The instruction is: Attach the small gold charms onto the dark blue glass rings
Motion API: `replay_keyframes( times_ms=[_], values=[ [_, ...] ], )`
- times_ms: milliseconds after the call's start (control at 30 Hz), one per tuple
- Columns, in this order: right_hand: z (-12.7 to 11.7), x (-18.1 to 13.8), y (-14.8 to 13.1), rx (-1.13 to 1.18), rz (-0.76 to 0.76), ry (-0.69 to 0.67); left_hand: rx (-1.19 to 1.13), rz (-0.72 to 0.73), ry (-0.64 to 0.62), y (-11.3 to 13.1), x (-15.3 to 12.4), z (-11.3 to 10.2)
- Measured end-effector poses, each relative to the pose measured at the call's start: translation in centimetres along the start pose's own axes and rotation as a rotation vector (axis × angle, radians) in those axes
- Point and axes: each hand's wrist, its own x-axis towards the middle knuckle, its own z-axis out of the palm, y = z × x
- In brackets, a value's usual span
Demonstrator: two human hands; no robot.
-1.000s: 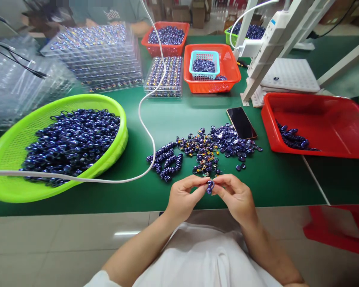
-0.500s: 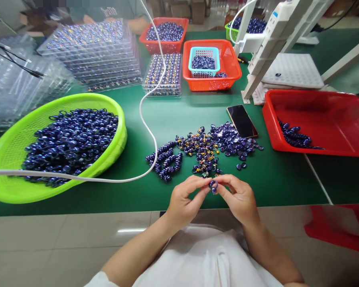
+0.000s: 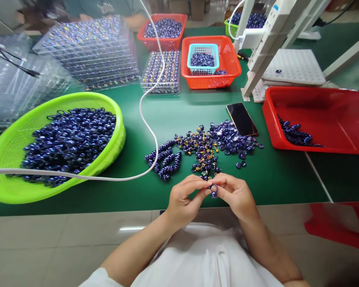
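My left hand [image 3: 184, 199] and my right hand [image 3: 235, 195] meet at the near edge of the green table [image 3: 266, 175], both pinching one small dark blue ring-shaped piece [image 3: 214, 191] between their fingertips. Just beyond them lies a loose heap of blue pieces with small yellow parts [image 3: 208, 145]. To its left sit short stacked rows of blue pieces [image 3: 164, 157].
A lime green basket [image 3: 6, 187] full of blue pieces sits at the left, with a white cable [image 3: 143, 119] across it. A red tray [image 3: 317, 119] is at the right, a phone [image 3: 241, 118] beside it. Orange baskets [image 3: 230, 63] and clear stacked trays [image 3: 95, 56] stand farther back.
The blue piece has turned between my fingertips and sits slightly lower. Both hands stay in the same spot; the view has shifted a little.
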Motion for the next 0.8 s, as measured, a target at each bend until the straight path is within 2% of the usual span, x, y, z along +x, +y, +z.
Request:
replay_keyframes(
  times_ms=[200,367,600,700,800],
  values=[
    [-0.6,-0.2,0.5,-0.177,-0.123,0.016,0.035,-0.08,-0.039,-0.1,0.1,-0.1],
    [-1.6,-0.5,-0.3,-0.527,-0.266,0.016,0.057,-0.209,-0.115,0.3,0.1,-0.4],
    [-1.3,-0.6,-0.5,-0.974,-0.586,0.029,0.161,-0.205,-0.078,0.5,0.2,0.1],
    [-0.9,-0.6,-0.3,-1.046,-0.669,0.085,-0.009,-0.359,-0.025,0.7,0.4,0.4],
    [-0.6,-0.6,-0.2,-1.012,-0.674,0.132,-0.345,-0.598,-0.033,0.6,0.8,0.3]
  ],
)
